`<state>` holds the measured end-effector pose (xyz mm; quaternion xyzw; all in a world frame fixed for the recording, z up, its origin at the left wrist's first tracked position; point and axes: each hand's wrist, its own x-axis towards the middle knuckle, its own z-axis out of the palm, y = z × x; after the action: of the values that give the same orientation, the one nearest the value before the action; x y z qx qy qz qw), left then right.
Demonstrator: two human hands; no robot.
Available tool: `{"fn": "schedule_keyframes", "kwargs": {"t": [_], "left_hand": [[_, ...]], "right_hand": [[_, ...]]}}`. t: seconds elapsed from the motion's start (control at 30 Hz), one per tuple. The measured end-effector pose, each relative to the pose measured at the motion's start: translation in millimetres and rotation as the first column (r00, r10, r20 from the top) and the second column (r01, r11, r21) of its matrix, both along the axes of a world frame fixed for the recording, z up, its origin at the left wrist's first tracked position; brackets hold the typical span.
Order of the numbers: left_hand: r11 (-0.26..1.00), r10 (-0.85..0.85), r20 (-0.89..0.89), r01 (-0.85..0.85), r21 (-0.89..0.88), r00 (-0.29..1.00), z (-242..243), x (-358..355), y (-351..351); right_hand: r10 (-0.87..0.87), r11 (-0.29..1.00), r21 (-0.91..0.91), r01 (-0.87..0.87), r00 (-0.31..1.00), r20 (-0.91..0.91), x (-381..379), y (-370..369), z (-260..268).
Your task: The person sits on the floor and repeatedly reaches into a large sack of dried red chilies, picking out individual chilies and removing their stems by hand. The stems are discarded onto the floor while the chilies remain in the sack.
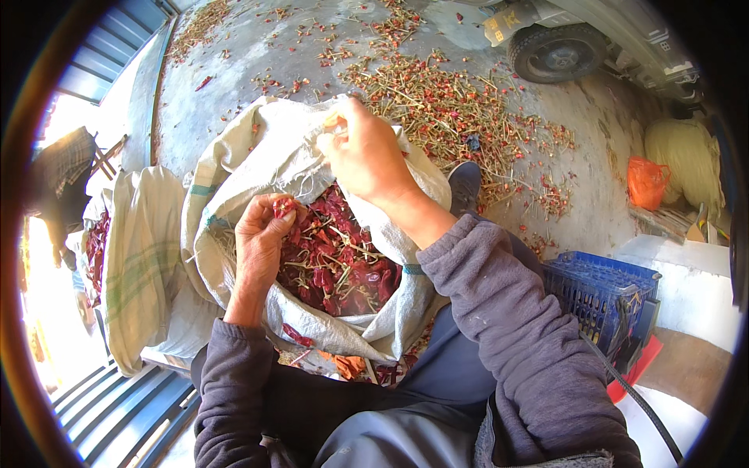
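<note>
An open white woven sack (228, 164) with a rolled rim and green stripes stands before me. Dried red chili peppers (327, 275), many with pale stems, fill what shows of its inside. My left hand (263, 234) is over the sack's left part and pinches a dried red pepper (285, 206) between thumb and fingers. Over the far side of the sack is my right hand (368, 152), its fingers curled near the frayed edge of the cloth; whether it grips anything cannot be told. One loose pepper (297, 335) lies on the near rim.
Stems and pepper bits (445, 105) are strewn over the concrete floor. A second sack (143, 263) holding peppers stands at left, near another person (61, 175). At right are a blue plastic crate (605, 275), an orange bag (647, 182) and a cable. A vehicle's wheel (556, 54) is beyond.
</note>
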<state>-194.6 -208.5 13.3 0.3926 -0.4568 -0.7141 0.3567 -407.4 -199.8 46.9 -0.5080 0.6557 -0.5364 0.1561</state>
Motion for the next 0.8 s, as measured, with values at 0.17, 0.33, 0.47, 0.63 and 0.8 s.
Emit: {"fn": "schedule_keyframes", "kwargs": {"t": [0.17, 0.33, 0.47, 0.63, 0.8], "left_hand": [[0.992, 0.022, 0.151, -0.004, -0.123, 0.988, 1, 5, -2], [0.989, 0.064, 0.135, -0.044, -0.145, 0.989, -1, 2, -2], [0.989, 0.041, 0.189, -0.013, -0.147, 0.981, 8, 5, -6], [1.0, 0.025, 0.033, -0.024, -0.016, 0.999, 19, 8, -8], [0.997, 0.019, 0.177, -0.007, -0.071, 0.984, 11, 11, -11]], "right_hand": [[0.294, 0.906, 0.285, -0.313, 0.95, 0.108, 5, 13, -1], [0.394, 0.855, 0.304, -0.42, 0.907, 0.147, 38, 29, -6], [0.367, 0.865, 0.245, -0.438, 0.885, 0.287, 41, 26, -9], [0.365, 0.879, 0.248, -0.407, 0.909, 0.201, 41, 22, -9], [0.364, 0.883, 0.234, -0.406, 0.909, 0.202, 46, 24, -12]]}}
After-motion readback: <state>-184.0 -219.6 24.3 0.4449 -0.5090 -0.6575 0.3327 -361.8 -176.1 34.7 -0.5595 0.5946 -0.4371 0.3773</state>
